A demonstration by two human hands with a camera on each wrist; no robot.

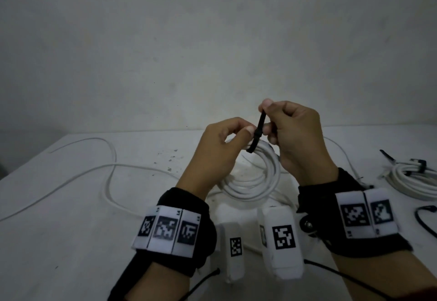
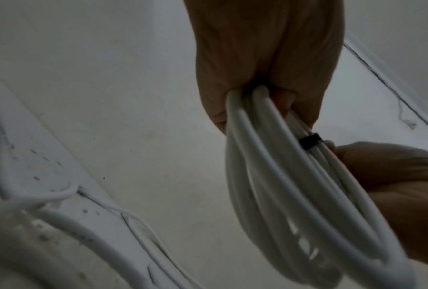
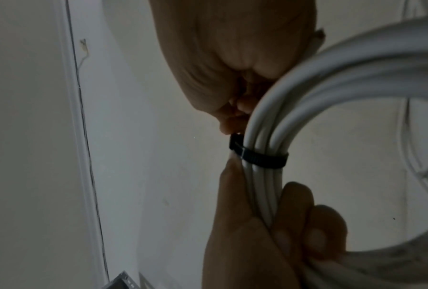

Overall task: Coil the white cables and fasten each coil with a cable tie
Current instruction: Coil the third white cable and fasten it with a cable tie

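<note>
**Hands cinch a tie on the coil**

Left hand (image 1: pixel 220 139) grips the white cable coil (image 1: pixel 257 180) above the table (image 1: pixel 71 229). Right hand (image 1: pixel 295 135) pinches the black cable tie (image 1: pixel 259 132) tail, looped around the strands. Loose cable (image 1: pixel 111 170) lies left; a tied coil (image 1: pixel 413 177) lies right.

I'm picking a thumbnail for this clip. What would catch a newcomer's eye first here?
The two hands raised mid-frame: the right hand pinches the tail of a black cable tie looped round a white cable coil, which the left hand grips. At the table's right edge lies an already tied coil; a loose white cable snakes across the left.
</note>
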